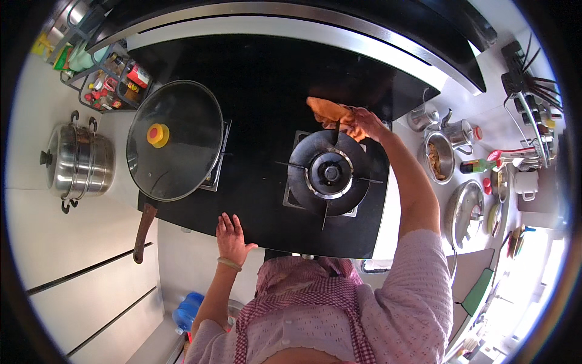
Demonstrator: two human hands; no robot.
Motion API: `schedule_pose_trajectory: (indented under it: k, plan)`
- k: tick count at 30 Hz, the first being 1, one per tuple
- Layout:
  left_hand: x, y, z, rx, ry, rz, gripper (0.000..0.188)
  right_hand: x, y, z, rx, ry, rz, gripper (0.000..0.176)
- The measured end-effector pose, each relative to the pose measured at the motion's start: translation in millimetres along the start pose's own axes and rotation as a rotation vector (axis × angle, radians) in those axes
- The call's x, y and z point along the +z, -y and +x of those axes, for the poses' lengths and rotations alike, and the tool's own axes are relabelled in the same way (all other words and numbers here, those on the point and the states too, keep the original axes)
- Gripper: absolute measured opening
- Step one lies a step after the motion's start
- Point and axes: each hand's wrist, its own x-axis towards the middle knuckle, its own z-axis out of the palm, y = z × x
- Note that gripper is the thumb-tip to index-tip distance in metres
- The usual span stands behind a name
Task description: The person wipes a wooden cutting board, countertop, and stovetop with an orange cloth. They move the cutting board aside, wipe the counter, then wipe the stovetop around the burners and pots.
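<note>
An orange cloth (328, 111) lies bunched under my right hand (367, 123), which grips it behind the right burner. That gas burner (331, 173) has a dark round pan support with prongs sticking out. My left hand (232, 236) rests on the front edge of the black glass cooktop (259, 136), fingers spread, holding nothing. To its left, a wok with a brown wooden handle (144, 232) sits over the left burner. The wok is covered by a glass lid (182, 132) with a yellow and red knob (157, 135).
A range hood (282, 13) overhangs the back. At left stand a steel steamer pot (82, 159) and a rack (122, 84) of bottles and packets. Along the right are a steel bowl of food (437, 157), a kettle (457, 133), a green bottle (475, 166) and a lidded pan (464, 214).
</note>
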Motion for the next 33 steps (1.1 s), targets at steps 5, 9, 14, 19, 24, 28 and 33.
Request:
schedule_pose_trajectory:
  k: [5,9,14,19,24,28,33]
  plan:
    - [0,0,-2,-0.012,0.02,0.009,0.126,-17,2,-118,0.005,-0.297,-0.683,0.022]
    - [2,0,1,-0.009,0.029,0.052,0.126,-40,39,-135,0.033,-0.541,-0.332,0.027]
    - [-2,-1,3,-0.003,0.071,0.089,0.126,-14,46,-81,-0.083,-0.388,-0.455,0.032]
    - [-18,-8,10,-0.015,0.056,0.127,0.107,31,-14,-149,0.007,-0.396,-0.434,0.035]
    - [-30,-28,60,-0.028,-0.377,-0.146,0.034,32,-18,-236,-0.09,-0.32,0.132,0.035]
    - [-31,-56,116,0.06,-0.434,-0.248,0.061,-3,-5,-237,-0.204,-0.598,-0.131,0.041]
    - [-23,-66,149,0.183,-0.333,-0.132,0.049,38,-15,-215,-0.003,-0.657,-0.49,0.045]
